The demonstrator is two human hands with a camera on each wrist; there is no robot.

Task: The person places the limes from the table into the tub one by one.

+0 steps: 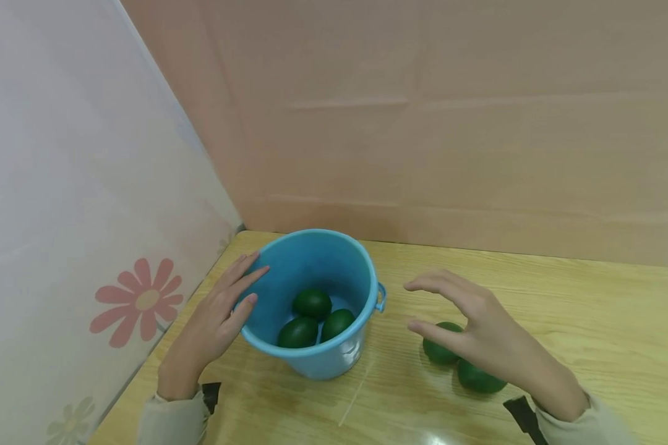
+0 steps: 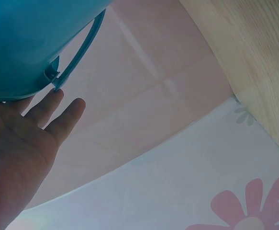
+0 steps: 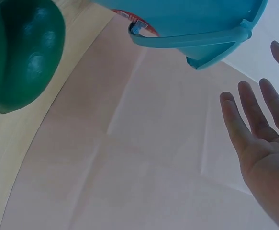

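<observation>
Resting spread left grip (image 1: 217, 318) against blue bucket (image 1: 325, 366); poising wide, unladen right grip (image 1: 479, 327) near 2 outer green fruits (image 1: 481, 378) on desk (image 1: 601, 327). Counting 3 inner green fruits (image 1: 312, 305) inside bucket; judging work partway, with 2 left.

No word, brand or number can be read. A red label (image 3: 150, 29) with pale lettering (too small and blurred to make out) sits on the outer wall of the blue bucket (image 3: 196, 19), by one end of its handle (image 3: 192, 40). Lower on the bucket's side, the head view shows a pale patch (image 1: 352, 351), print or glare.
</observation>
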